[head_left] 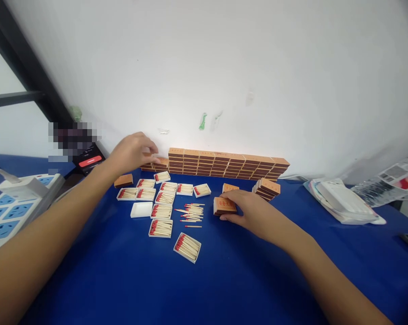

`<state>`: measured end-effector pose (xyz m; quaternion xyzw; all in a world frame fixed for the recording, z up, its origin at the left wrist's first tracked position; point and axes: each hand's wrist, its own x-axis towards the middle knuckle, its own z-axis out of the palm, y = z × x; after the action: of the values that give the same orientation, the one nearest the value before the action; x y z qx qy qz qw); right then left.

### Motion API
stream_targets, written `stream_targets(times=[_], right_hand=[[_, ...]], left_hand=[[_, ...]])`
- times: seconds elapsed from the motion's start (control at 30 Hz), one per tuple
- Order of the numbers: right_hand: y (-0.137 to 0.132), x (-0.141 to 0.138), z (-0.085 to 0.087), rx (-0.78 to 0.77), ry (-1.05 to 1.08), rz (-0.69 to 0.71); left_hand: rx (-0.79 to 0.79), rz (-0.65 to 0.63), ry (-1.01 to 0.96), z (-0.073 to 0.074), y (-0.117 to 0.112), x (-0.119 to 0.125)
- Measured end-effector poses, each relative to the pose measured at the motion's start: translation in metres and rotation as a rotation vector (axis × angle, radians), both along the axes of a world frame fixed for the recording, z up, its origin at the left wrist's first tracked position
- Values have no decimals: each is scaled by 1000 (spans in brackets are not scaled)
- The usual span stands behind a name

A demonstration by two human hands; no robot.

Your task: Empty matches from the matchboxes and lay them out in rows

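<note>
Near centre: one open tray [187, 247], filled with red-tipped matches. Beyond it lay further full trays [161, 211], one empty white tray [141, 209] and loose matches [192, 212]. The right hand [249, 208] was clamped on a closed matchbox [224, 205] just right of the loose matches; its red print was unreadable. The left hand [132, 151] touched the left end of the far row of stacked matchboxes [220, 166]; its grip could not be told.
</note>
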<state>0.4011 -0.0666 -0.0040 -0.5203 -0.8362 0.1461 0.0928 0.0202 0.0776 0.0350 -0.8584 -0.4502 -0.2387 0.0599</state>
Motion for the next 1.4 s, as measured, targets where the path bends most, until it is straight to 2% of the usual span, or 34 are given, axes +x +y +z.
stream_targets(times=[0.13, 0.23, 0.4, 0.5, 0.77, 0.97, 1.23, 1.4], right_hand=[[0, 0, 1, -4, 0, -2], [0, 1, 0, -2, 15, 4], [1, 2, -1, -1, 38, 8], [1, 1, -1, -9, 27, -1], [1, 1, 1, -9, 16, 7], [2, 0, 0, -14, 25, 12], [0, 0, 1, -17, 5, 4], [0, 0, 2, -17, 8, 5]], left_hand=[[-27, 252, 122, 18, -9, -20], [-57, 361, 211, 17, -12, -29], [-131, 399, 302, -2, -4, -32], [-147, 410, 307, -7, -1, -32], [-168, 385, 365, 1, -2, -34], [-176, 361, 390, 2, -9, -21], [-201, 573, 433, 8, -23, 1], [-234, 597, 493, 4, -26, 5]])
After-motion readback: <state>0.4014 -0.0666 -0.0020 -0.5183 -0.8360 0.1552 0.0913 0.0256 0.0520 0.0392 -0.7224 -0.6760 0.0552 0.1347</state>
